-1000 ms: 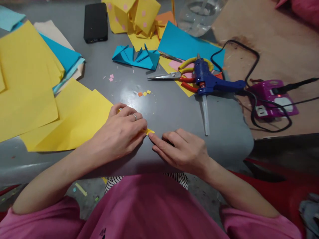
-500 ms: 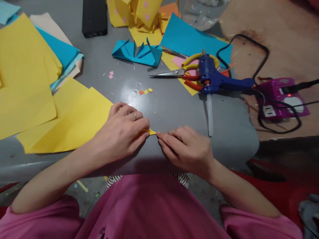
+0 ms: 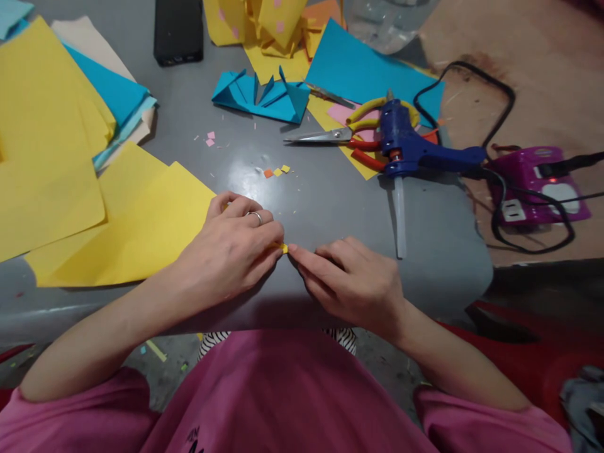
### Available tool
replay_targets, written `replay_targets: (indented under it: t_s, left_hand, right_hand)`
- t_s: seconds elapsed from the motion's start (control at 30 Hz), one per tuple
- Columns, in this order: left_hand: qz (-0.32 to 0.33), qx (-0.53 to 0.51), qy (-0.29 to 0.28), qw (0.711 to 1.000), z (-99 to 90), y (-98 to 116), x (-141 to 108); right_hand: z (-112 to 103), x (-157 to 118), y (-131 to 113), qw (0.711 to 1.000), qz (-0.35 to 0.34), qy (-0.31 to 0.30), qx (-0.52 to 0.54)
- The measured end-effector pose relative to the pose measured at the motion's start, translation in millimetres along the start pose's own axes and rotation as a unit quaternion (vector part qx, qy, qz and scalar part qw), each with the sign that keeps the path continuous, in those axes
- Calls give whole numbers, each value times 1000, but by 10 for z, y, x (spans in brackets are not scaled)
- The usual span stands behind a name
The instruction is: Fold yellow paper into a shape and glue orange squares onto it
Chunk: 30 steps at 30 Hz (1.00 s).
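My left hand (image 3: pixel 236 242), a ring on one finger, is curled over a piece of yellow paper and presses it against the table. Only a small yellow paper tip (image 3: pixel 284 248) shows beyond its fingertips. My right hand (image 3: pixel 352 277) pinches at that tip from the right, thumb and forefinger close together. Most of the held paper lies hidden under the left hand. A large yellow sheet (image 3: pixel 146 220) reaches in beneath the left hand and forearm; whether it is one piece with the tip I cannot tell.
Ahead stands a folded blue paper piece (image 3: pixel 262 97). Scissors (image 3: pixel 325 135) and a blue glue gun (image 3: pixel 401 138) lie to the right, its cord running near a purple power socket (image 3: pixel 538 185). Paper sheets (image 3: pixel 51 138) cover the left side; a black box-shaped device (image 3: pixel 178 31) sits behind.
My right fingertips have shifted slightly left, closer to the left hand. The pointed yellow tip between the hands now looks shorter and blunter.
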<state>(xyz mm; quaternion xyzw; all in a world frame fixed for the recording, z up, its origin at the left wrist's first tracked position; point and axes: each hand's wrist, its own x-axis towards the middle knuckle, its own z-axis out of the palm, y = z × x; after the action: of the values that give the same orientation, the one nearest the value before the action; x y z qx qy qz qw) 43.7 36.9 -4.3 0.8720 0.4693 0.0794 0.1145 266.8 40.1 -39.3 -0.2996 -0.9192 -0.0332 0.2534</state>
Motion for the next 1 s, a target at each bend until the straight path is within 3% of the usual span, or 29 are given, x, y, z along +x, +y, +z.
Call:
replay_targets:
  t_s: [0.43, 0.73, 1.0]
  left_hand:
    - [-11, -10, -9, 1000, -1, -3, -4]
    - [-17, -20, -6, 1000, 0, 6, -11]
    - [-12, -18, -1, 1000, -4, 10, -14]
  right_hand:
    - [-13, -1, -24, 999, -20, -24, -33]
    - [23, -24, -21, 999, 20, 19, -23]
    - [1, -48, 3, 999, 0, -38, 14]
